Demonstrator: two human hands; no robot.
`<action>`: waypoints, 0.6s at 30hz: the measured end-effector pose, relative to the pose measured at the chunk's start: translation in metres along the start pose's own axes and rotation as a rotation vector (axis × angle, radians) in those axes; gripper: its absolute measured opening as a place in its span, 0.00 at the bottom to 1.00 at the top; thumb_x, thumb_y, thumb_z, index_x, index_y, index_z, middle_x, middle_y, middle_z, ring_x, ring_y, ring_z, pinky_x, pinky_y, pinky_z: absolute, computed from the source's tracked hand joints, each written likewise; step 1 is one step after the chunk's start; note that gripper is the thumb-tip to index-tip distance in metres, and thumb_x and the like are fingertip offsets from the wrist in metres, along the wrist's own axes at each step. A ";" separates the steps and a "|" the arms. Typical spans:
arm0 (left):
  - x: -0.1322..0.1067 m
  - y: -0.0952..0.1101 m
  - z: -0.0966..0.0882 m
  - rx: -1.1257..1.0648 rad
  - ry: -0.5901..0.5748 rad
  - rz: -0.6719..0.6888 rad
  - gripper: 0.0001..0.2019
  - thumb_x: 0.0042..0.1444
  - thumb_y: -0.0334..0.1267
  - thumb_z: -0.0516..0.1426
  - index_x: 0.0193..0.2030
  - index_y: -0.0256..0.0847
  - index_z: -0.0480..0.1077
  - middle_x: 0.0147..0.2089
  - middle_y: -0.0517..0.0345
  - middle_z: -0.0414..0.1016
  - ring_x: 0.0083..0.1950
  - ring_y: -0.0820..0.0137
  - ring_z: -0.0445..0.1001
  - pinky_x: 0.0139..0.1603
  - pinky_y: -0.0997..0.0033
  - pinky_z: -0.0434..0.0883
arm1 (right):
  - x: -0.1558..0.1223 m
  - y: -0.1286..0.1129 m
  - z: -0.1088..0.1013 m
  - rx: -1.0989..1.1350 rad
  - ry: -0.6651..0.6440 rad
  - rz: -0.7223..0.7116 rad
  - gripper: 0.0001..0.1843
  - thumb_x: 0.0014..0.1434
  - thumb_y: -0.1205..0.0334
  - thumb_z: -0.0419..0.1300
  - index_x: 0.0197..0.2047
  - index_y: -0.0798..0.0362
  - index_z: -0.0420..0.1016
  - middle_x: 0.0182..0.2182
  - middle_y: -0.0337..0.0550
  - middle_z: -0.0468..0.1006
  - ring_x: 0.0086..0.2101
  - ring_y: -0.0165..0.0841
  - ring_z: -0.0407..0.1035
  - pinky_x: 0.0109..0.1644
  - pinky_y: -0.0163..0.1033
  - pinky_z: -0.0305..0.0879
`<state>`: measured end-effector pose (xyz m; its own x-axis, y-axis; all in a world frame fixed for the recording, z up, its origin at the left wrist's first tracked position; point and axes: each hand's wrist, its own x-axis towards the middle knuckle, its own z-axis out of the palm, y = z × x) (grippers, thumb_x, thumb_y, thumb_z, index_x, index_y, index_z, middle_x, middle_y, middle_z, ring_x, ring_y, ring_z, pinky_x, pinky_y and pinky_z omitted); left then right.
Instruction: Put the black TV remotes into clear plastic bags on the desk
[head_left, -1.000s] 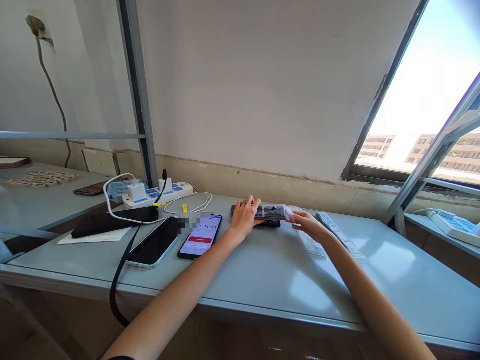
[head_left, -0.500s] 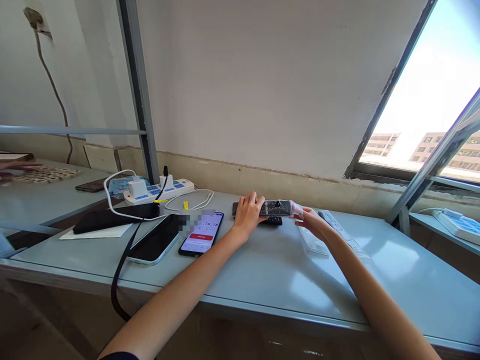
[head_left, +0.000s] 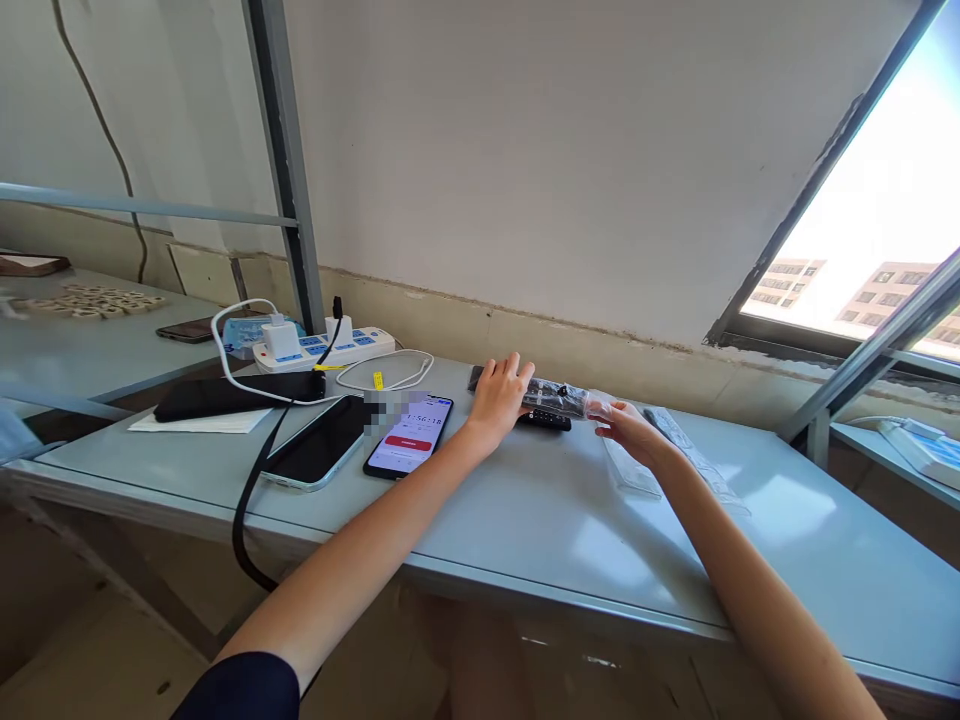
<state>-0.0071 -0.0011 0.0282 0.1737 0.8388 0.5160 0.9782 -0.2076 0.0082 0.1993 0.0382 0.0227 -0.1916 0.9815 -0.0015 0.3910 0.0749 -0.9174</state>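
Note:
A black remote control (head_left: 562,397) in clear plastic wrap is held just above the table near the wall, its right end tilted down. My left hand (head_left: 496,402) grips its left part from above, fingers bent over it. At the other end, my right hand (head_left: 628,428) pinches the loose end of the clear wrap. Partly hidden under the held remote lies a second black remote (head_left: 547,421). A flat clear plastic bag (head_left: 634,472) rests below my right hand. Just right of that hand is a long wrapped item (head_left: 694,455), partly covered by it.
Left of my arms lie a phone with a lit timer screen (head_left: 409,440), a dark-screened phone (head_left: 319,445) and a black pouch (head_left: 232,395). Behind them stands a white power strip (head_left: 367,345) with chargers and cables. A metal post (head_left: 289,170) rises at the table's back left.
The held remote has tilted, its right end lower, and more shiny wrap shows over it. Both hands keep their grip. The view has shifted slightly; another person's hand at far left is no longer visible.

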 end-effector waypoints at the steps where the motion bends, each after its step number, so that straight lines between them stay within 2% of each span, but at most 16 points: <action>1: 0.000 0.000 0.000 0.002 -0.003 0.000 0.17 0.54 0.35 0.61 0.50 0.43 0.64 0.51 0.50 0.68 0.49 0.61 0.70 0.48 0.65 0.59 | 0.000 0.000 0.000 -0.007 0.002 0.002 0.21 0.42 0.42 0.63 0.32 0.50 0.76 0.45 0.49 0.78 0.50 0.41 0.68 0.39 0.37 0.66; 6: -0.001 0.001 0.002 0.005 -0.027 0.010 0.20 0.54 0.38 0.61 0.52 0.37 0.64 0.51 0.46 0.69 0.51 0.59 0.69 0.49 0.65 0.59 | 0.000 0.002 -0.001 -0.045 0.020 0.020 0.19 0.43 0.42 0.62 0.30 0.49 0.76 0.43 0.49 0.79 0.48 0.41 0.69 0.38 0.38 0.66; 13: -0.007 0.007 0.013 -0.028 -0.050 0.032 0.18 0.56 0.48 0.59 0.49 0.42 0.65 0.48 0.49 0.71 0.47 0.61 0.71 0.46 0.66 0.61 | -0.001 0.003 -0.002 -0.085 0.054 0.043 0.18 0.42 0.43 0.65 0.25 0.50 0.75 0.35 0.50 0.79 0.44 0.43 0.71 0.35 0.39 0.66; 18: -0.010 0.008 0.014 -0.035 -0.001 0.064 0.17 0.56 0.45 0.60 0.51 0.43 0.66 0.47 0.51 0.73 0.47 0.61 0.72 0.45 0.67 0.62 | -0.004 -0.003 0.000 -0.028 0.026 0.016 0.19 0.44 0.42 0.64 0.27 0.50 0.77 0.37 0.50 0.79 0.43 0.42 0.72 0.32 0.37 0.65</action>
<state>0.0012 -0.0038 0.0114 0.2361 0.8234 0.5160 0.9604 -0.2786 0.0052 0.1987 0.0336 0.0254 -0.1616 0.9868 -0.0057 0.4186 0.0633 -0.9060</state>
